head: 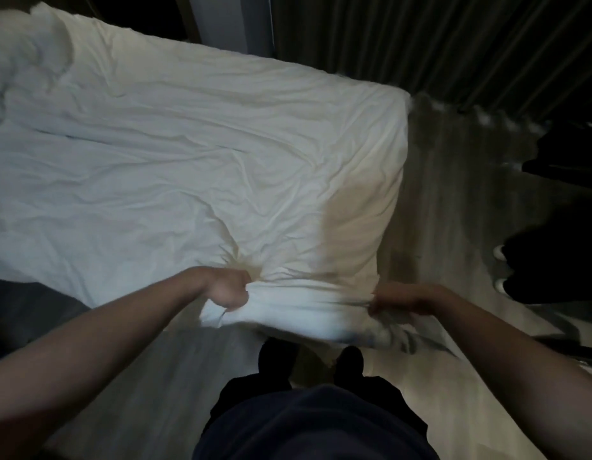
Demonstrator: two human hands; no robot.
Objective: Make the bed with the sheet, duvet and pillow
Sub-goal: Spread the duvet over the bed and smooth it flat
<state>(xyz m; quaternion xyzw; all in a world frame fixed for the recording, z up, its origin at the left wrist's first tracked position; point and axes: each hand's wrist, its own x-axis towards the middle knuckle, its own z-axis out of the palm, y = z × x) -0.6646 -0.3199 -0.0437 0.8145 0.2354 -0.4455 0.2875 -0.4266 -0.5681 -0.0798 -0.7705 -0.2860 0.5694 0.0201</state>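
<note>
A white, creased duvet (pixel 195 154) covers the bed from the upper left down to the near corner. My left hand (pixel 226 288) grips a bunched fold of its near edge. My right hand (pixel 392 298) grips the same edge about half a metre to the right, at the corner. The cloth between both fists is pulled taut and lifted off the bed, blurred from motion. A rumpled white mound (pixel 19 61) lies at the far left of the bed; whether it is a pillow I cannot tell.
Pale wooden floor (pixel 454 210) runs along the right side and foot of the bed. Dark curtains (pixel 437 41) hang behind. Dark furniture or bags (pixel 560 227) stand at the right. A grey cloth (pixel 26 313) shows at the lower left. My feet (pixel 311 360) stand below the duvet edge.
</note>
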